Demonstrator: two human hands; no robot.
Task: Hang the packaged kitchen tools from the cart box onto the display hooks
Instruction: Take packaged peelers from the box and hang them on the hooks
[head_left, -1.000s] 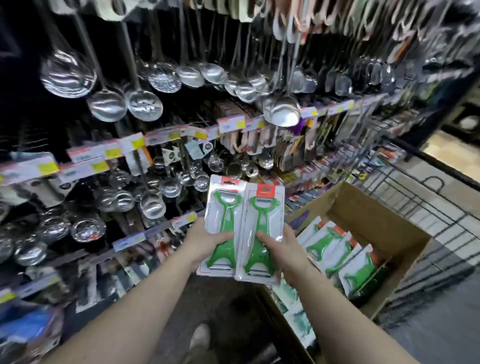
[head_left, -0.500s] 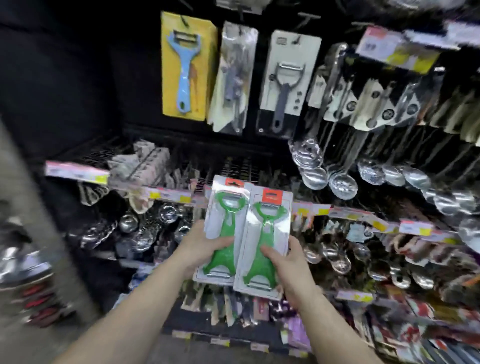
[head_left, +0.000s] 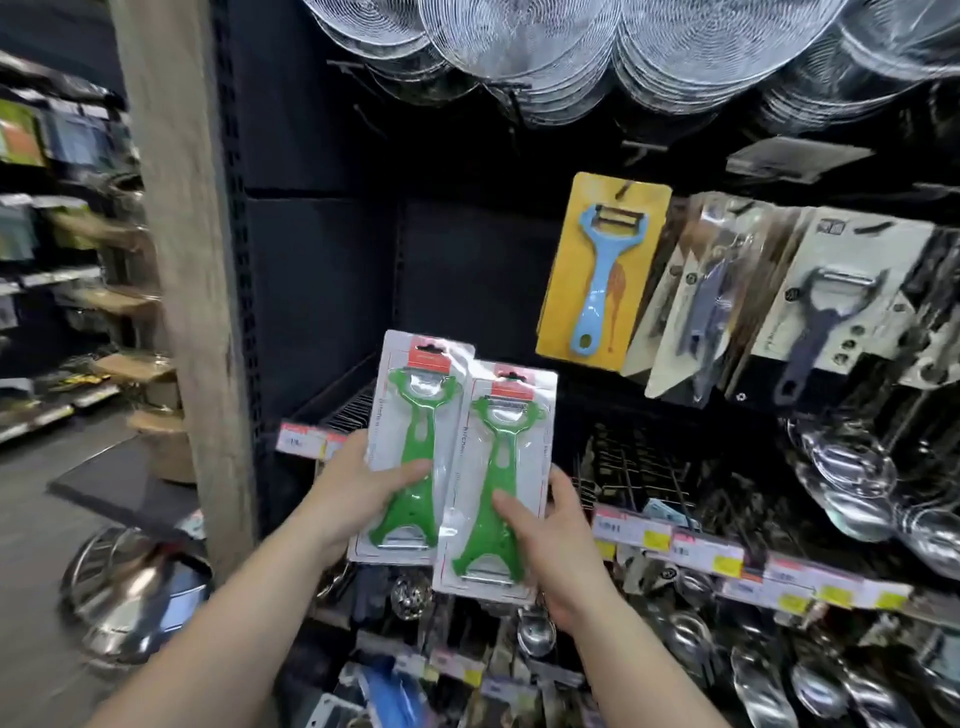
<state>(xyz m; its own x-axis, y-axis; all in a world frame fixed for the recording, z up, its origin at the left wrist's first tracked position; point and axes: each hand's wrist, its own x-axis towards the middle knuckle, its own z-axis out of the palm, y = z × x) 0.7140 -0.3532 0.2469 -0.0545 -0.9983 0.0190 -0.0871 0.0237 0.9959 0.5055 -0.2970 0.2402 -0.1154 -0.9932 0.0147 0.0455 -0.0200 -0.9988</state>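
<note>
Two green peeler packs are up in front of the display, one per hand, with only the head view to go by. Left hand (head_left: 358, 493) grasps the left pack (head_left: 415, 447) low on its card, thumb across the green handle; right hand (head_left: 545, 540) grasps the right pack (head_left: 496, 483) the same way, its card overlapping the left pack's edge. Both sit below and left of the yellow pack (head_left: 602, 270), which hangs with other peelers to its right. Left of the yellow pack the dark panel (head_left: 467, 270) looks bare; whether a free hook stands there I cannot tell. To hang well, I would separate the cards, raise one, line its top hole with a hook tip, and slide it straight back.
</note>
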